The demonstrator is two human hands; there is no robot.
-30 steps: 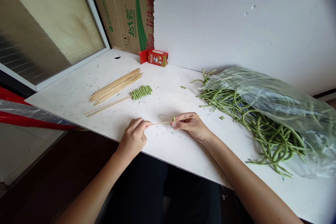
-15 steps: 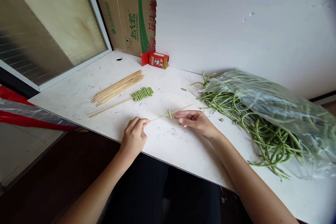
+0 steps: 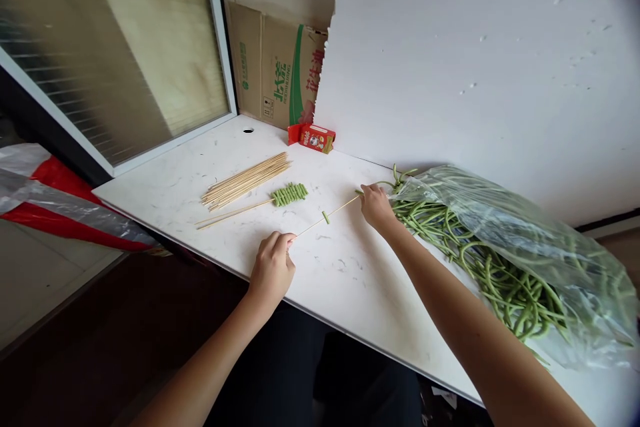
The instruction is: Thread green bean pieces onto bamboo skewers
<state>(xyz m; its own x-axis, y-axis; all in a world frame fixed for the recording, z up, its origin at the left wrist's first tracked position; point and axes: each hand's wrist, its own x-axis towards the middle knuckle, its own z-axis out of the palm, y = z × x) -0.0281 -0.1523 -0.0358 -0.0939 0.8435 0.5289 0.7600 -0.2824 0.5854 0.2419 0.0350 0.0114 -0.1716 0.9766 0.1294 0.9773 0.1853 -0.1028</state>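
Observation:
My left hand (image 3: 273,267) pinches one end of a thin bamboo skewer (image 3: 313,225), which slants up to the right over the table. One short green bean piece (image 3: 326,217) is threaded crosswise near its middle. Farther right, my right hand (image 3: 376,205) is closed at a loose green bean piece (image 3: 359,192), whose end shows at the fingertips, near the skewer's far end. Left of it lie skewers with a row of bean pieces (image 3: 289,194) packed side by side, and a bundle of bare bamboo skewers (image 3: 245,181).
A clear plastic bag (image 3: 505,213) of long green beans (image 3: 515,287) spreads over the table's right side. A small red box (image 3: 317,138) stands at the back, before a cardboard carton (image 3: 275,73). A white panel (image 3: 450,60) rises behind; a framed glass pane (image 3: 165,47) stands left.
My right hand has left the threaded bean piece and reached forward to the loose bean piece, its fingers closing there. My left hand keeps hold of the skewer. The view has shifted.

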